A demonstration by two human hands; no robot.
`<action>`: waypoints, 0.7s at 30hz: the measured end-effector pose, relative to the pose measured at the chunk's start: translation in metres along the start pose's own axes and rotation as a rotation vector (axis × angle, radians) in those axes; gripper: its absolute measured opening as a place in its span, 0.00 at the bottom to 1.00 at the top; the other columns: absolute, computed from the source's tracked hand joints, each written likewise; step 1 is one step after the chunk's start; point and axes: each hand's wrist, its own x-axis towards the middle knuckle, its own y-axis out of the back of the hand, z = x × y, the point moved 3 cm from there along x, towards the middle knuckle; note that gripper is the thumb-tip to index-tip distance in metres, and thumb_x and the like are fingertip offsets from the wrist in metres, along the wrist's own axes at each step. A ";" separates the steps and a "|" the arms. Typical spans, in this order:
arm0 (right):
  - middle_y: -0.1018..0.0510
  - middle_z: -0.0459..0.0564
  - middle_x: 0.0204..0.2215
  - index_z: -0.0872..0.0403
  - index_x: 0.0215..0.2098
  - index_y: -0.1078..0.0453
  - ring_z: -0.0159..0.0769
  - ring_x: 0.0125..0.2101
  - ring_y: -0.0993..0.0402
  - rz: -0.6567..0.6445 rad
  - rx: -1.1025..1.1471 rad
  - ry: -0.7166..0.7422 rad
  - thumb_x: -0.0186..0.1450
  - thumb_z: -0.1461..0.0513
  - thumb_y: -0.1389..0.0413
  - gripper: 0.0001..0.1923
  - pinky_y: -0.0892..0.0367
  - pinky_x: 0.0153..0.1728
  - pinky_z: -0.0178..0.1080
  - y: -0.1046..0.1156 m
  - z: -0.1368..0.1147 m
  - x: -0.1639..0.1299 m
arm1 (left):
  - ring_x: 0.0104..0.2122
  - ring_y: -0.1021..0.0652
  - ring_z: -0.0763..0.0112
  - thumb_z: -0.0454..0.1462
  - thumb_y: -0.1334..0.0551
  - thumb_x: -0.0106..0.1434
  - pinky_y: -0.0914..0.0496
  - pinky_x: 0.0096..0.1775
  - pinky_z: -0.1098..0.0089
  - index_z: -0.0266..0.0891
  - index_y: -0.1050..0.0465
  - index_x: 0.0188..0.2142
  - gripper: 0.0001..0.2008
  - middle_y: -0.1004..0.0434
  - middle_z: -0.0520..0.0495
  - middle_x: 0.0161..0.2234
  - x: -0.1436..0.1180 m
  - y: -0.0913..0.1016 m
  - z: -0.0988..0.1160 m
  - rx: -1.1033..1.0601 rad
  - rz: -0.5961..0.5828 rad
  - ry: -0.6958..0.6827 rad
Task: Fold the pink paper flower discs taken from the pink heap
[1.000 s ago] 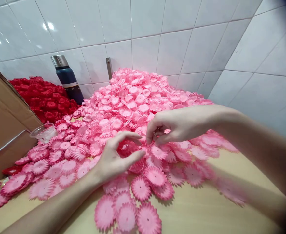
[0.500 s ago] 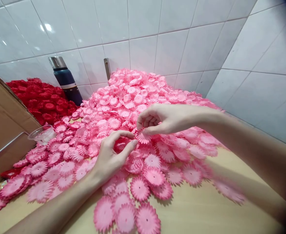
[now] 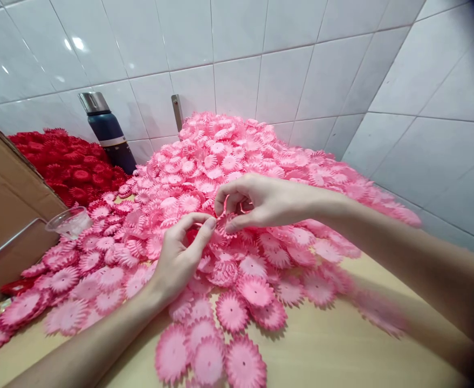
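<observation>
In front of the heap, my right hand [image 3: 256,202] bends its fingers toward the thumb and pinches a pink flower-shaped disc [image 3: 224,223] with a notched edge. Just to its left, my left hand [image 3: 184,248] has thumb tip and index fingertip pressed together, close beside that disc. Anything between those left fingertips is too small to make out. Behind and around both hands spreads a large heap of pink flower-shaped discs [image 3: 224,145], many showing a small dark centre hole. Several loose discs [image 3: 244,365] lie on the table below the hands.
A dark blue bottle [image 3: 109,132] with a silver cap stands against the tiled wall [image 3: 240,81]. Red flower-shaped discs [image 3: 70,167] pile up left of it. A clear plastic cup [image 3: 70,222] tilts beside the cardboard box [image 3: 10,215]. The pale wooden table [image 3: 321,345] shows in front.
My right hand has moved left with the pink disc, closer to my left hand. The left thumb and index finger, apart before, have come together at their tips.
</observation>
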 end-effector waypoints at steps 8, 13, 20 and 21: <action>0.31 0.42 0.21 0.54 0.37 0.34 0.27 0.21 0.39 0.070 0.004 0.069 0.64 0.64 0.44 0.03 0.44 0.19 0.31 -0.006 -0.001 0.003 | 0.35 0.24 0.72 0.41 0.37 0.64 0.31 0.38 0.75 0.37 0.25 0.38 0.09 0.22 0.49 0.35 0.001 -0.002 -0.001 -0.050 -0.013 0.013; 0.30 0.42 0.22 0.54 0.37 0.35 0.27 0.22 0.39 0.077 0.014 0.098 0.65 0.66 0.46 0.03 0.43 0.21 0.31 -0.011 -0.006 0.004 | 0.33 0.24 0.73 0.38 0.35 0.62 0.31 0.36 0.75 0.37 0.25 0.37 0.07 0.22 0.50 0.34 0.002 -0.002 -0.003 -0.081 -0.020 0.007; 0.27 0.43 0.24 0.54 0.40 0.33 0.27 0.22 0.35 0.035 0.266 0.043 0.63 0.57 0.40 0.11 0.41 0.21 0.32 -0.009 0.010 0.008 | 0.32 0.26 0.75 0.36 0.38 0.63 0.32 0.36 0.76 0.38 0.27 0.35 0.04 0.26 0.52 0.32 0.005 0.000 -0.006 -0.223 0.024 0.045; 0.25 0.45 0.27 0.55 0.41 0.32 0.28 0.25 0.31 0.002 0.318 0.042 0.61 0.58 0.38 0.14 0.37 0.24 0.33 -0.008 0.013 0.008 | 0.32 0.27 0.75 0.36 0.38 0.63 0.32 0.36 0.77 0.38 0.27 0.35 0.04 0.27 0.52 0.31 0.005 -0.001 -0.007 -0.221 0.030 0.058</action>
